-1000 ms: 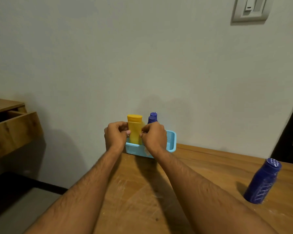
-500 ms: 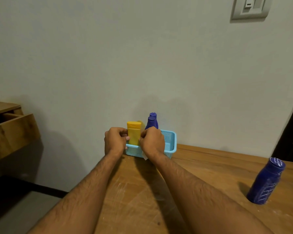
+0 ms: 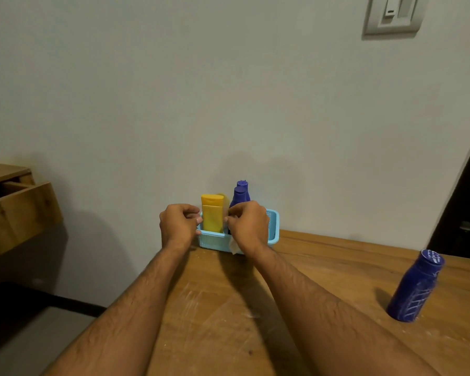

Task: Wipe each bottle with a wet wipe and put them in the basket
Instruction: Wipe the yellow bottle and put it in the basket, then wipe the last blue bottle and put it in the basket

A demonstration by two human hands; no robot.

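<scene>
Lowered into basket [image 3: 273,226]: unlabelled yellow bottle [image 3: 212,216].

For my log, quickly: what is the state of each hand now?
Left hand: fingers curled beside the yellow bottle; grip cannot be told.
Right hand: curled, holding a wet wipe.

Plain pale wall [image 3: 228,90] with a switch plate [image 3: 394,13], wooden table [image 3: 323,267], perhaps an open wooden drawer [image 3: 19,210] at left

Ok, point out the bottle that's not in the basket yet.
The dark blue bottle standing alone on the table, far right. The yellow and purple ones already sit in the light blue basket.
</scene>
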